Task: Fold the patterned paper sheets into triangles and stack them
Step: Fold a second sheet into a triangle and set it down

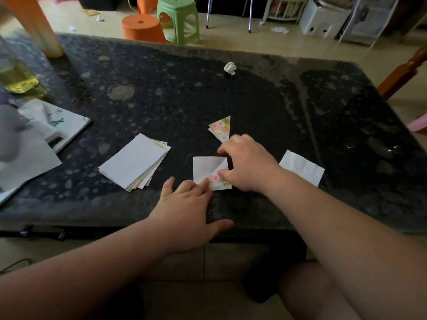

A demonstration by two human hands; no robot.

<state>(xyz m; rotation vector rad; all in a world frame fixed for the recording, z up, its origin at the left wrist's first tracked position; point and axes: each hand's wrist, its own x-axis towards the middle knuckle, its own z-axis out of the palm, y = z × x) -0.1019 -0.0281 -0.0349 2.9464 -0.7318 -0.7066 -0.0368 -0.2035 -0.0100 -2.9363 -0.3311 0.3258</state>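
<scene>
A square paper sheet (204,168) lies white side up near the table's front edge, its lower right corner turned over to show the pink and green pattern. My right hand (247,165) pinches that turned corner. My left hand (187,218) lies flat with straight fingers pressing the sheet's lower left edge. A folded patterned triangle (221,128) rests just beyond my right hand. A fanned stack of unfolded sheets (135,161) sits to the left, white sides up.
A white tissue (301,167) lies right of my right hand. A crumpled paper ball (230,68) sits further back. Papers and a bag (41,125) crowd the left edge beside a bottle of yellow liquid (16,72). Stools (178,18) stand beyond the dark stone table (161,93).
</scene>
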